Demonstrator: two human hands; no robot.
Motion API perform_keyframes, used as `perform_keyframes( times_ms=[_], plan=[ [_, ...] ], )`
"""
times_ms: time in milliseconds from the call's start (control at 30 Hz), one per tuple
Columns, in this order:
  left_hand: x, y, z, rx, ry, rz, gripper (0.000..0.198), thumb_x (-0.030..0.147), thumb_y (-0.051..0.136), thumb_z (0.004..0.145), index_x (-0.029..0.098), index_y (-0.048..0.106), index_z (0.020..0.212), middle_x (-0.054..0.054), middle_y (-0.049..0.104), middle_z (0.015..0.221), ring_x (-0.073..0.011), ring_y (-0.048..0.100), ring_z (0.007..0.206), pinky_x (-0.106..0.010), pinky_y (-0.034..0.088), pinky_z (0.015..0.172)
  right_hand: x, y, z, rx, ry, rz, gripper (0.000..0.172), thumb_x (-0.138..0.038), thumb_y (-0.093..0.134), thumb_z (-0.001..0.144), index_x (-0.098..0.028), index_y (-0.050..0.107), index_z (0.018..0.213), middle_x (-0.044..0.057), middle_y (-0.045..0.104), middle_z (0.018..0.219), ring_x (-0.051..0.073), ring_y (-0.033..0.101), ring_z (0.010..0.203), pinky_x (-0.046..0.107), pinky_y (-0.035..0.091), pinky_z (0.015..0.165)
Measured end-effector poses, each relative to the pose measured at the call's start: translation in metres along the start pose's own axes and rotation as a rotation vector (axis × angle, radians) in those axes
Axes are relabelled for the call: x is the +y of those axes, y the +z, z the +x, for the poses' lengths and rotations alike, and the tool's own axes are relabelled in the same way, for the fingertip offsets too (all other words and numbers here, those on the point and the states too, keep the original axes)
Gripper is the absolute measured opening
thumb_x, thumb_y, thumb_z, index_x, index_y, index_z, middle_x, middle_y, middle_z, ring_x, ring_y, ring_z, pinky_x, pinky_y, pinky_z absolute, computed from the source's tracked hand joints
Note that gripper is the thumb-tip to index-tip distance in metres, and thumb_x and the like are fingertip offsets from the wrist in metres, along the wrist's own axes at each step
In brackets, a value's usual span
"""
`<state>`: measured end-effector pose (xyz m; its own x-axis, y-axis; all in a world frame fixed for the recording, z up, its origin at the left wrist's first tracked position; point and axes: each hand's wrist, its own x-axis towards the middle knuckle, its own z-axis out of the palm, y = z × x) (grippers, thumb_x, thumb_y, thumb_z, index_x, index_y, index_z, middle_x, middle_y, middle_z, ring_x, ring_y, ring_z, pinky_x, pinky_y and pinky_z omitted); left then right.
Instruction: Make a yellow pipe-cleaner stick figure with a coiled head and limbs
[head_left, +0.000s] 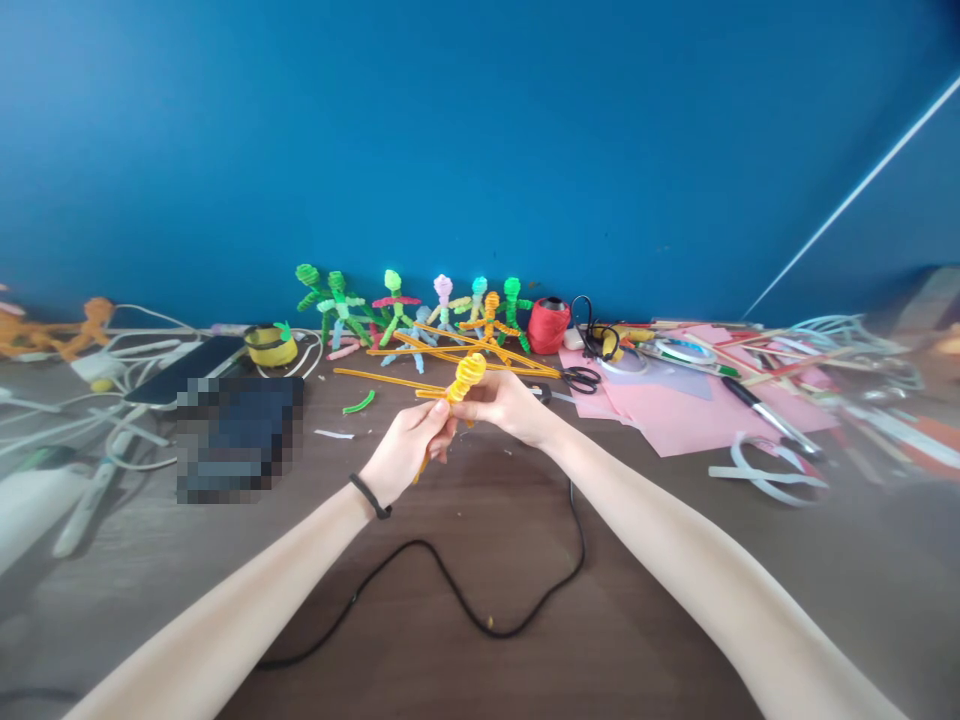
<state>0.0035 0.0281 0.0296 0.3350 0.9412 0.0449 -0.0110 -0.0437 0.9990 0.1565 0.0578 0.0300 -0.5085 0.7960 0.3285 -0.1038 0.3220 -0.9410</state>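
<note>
Taking the yellow doll point(471, 372) as the centre of our clock, we hold it just above the table point(630, 620), between both hands, its coiled head pointing up towards twelve. Our left hand point(416, 438) comes in from seven, thumb and fingers closed on the fuzzy wire below the head, probably to steady the body. Our right hand point(504, 405) comes in from four, its thumb and fingers pinching beside the neck; we cannot tell how its hidden fingertips meet behind. With both grips low, the head stays uncovered, which likely keeps the winding in sight.

Loose orange pipe cleaners point(412, 352) lie just beyond at twelve, seemingly within easy reach. Behind them, from ten round to one, small dolls such as the light green one point(392, 300) stand by the blue wall point(480, 140), perhaps leaning on it to stay upright and leave the front free for handwork. A red roll point(549, 328) stands at two. At three, the black-handled scissors point(581, 380) lie near our right hand, handy for cutting, we judge, with pink paper point(675, 425) farther out. A black cord point(491, 632) winds across at six.
</note>
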Motion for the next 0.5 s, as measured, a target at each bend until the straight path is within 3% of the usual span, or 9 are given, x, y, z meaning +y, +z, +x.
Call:
perform_keyframes(
  times_ms=[333,500],
  plan=[
    [-0.0020,-0.0001,0.0010,0.017,-0.005,0.020,0.032,0.043,0.044,0.078,0.017,0.044,0.058,0.007,0.027,0.043,-0.0067,0.030,0.040,-0.021,0.038,0.045,0.0027,0.0079,0.0008,0.051,-0.004,0.059,0.024,-0.037,0.064,0.066,-0.015,0.056,0.071,-0.001,0.054,0.060,0.012,0.048,0.060,0.024,0.036,0.055],
    [-0.0081,0.0020,0.0033,0.052,0.007,0.074,0.033,0.041,0.037,0.080,0.018,0.038,0.056,0.008,0.025,0.044,-0.0065,0.030,0.040,-0.021,0.038,0.045,0.0083,0.0095,0.0019,0.068,0.041,0.089,0.027,-0.038,0.066,0.064,-0.015,0.055,0.073,0.000,0.056,0.063,0.014,0.053,0.067,0.026,0.039,0.061]
  ],
)
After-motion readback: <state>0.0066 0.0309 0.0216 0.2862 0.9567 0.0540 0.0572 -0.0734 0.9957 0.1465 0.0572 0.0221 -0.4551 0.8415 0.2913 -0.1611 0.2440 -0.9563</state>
